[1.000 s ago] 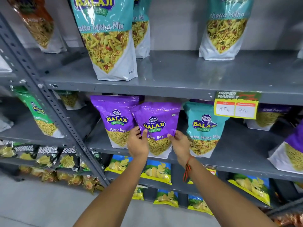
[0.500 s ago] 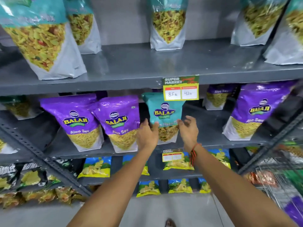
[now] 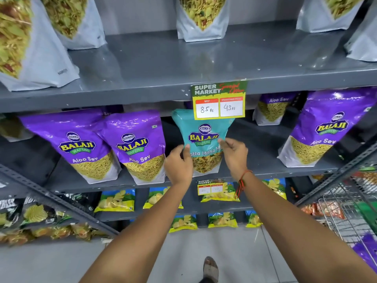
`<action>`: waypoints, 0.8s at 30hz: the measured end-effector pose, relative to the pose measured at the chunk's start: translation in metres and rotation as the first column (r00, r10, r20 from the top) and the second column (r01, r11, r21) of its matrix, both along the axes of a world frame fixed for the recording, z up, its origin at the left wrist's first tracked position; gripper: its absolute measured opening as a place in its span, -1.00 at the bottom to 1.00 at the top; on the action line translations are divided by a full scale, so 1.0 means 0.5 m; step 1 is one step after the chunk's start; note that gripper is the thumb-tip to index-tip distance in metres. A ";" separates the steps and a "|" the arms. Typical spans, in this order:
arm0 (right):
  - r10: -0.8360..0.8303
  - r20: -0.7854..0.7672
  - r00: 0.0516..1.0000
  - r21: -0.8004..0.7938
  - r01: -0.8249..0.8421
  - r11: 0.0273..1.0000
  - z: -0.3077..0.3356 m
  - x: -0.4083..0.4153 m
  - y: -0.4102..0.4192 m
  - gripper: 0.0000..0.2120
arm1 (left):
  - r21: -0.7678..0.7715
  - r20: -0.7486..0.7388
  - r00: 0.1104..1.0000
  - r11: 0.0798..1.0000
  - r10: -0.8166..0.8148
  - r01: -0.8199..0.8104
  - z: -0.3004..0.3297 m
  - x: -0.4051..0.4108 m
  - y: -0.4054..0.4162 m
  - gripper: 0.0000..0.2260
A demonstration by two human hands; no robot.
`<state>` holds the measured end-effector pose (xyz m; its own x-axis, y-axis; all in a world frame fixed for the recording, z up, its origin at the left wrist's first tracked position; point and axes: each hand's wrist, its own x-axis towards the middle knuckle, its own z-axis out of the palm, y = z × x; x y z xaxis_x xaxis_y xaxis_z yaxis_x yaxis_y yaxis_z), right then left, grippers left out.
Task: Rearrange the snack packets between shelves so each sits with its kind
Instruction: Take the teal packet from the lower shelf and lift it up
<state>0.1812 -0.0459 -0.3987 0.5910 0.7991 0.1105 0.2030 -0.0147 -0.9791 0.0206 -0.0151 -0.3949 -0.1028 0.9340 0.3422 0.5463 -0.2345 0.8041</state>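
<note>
A teal Khatta Mitha Mix packet [image 3: 204, 137] stands on the middle shelf [image 3: 255, 170] among purple Aloo Sev packets. My left hand [image 3: 178, 164] grips its left edge and my right hand [image 3: 234, 154] grips its right edge. Two purple Aloo Sev packets [image 3: 81, 148] [image 3: 140, 148] stand just to the left, and another purple packet [image 3: 324, 129] stands at the right. On the upper shelf [image 3: 163, 64] stand several Khatta Mitha Mix packets [image 3: 202, 17], their tops cut off by the frame.
A price tag [image 3: 219, 100] hangs from the upper shelf's edge, over the teal packet's top. Yellow-blue chip packets [image 3: 116, 201] fill the lower shelves. A wire trolley [image 3: 346, 211] stands at the right. A slanted rack post [image 3: 51, 199] runs at the left.
Both hands left the purple Aloo Sev packet, moved right and closed on the teal packet. The view has shifted to the right and closer.
</note>
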 end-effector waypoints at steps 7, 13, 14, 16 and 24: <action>0.003 0.199 0.980 -0.026 0.002 1.000 0.037 -0.028 -0.166 -0.51 | -0.018 0.018 0.997 0.997 -0.078 0.078 0.004 -0.047 -0.139 -0.69; 0.020 0.338 0.941 0.015 -0.027 1.000 0.088 -0.072 -0.295 -0.50 | 0.064 0.073 0.993 0.994 -0.089 0.085 0.043 -0.116 -0.259 -0.69; 0.013 0.352 0.936 0.048 -0.032 0.998 0.107 -0.079 -0.308 -0.50 | 0.090 0.112 0.989 0.992 -0.100 0.090 0.064 -0.124 -0.271 -0.68; -0.016 0.395 0.919 0.115 -0.032 0.993 0.165 -0.094 -0.325 -0.49 | 0.137 0.202 0.971 0.986 -0.125 0.098 0.125 -0.134 -0.283 -0.67; -0.198 0.350 0.916 0.471 0.010 0.882 0.491 -0.092 -0.238 -0.57 | 0.450 0.320 0.911 0.888 -0.258 0.094 0.464 -0.117 -0.179 -0.80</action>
<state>0.1350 -0.1651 -0.1531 0.5051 0.5411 0.6724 0.5791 0.3652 -0.7289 -0.0379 -0.1046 -0.1631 -0.1433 0.7261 0.6725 0.1535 -0.6550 0.7399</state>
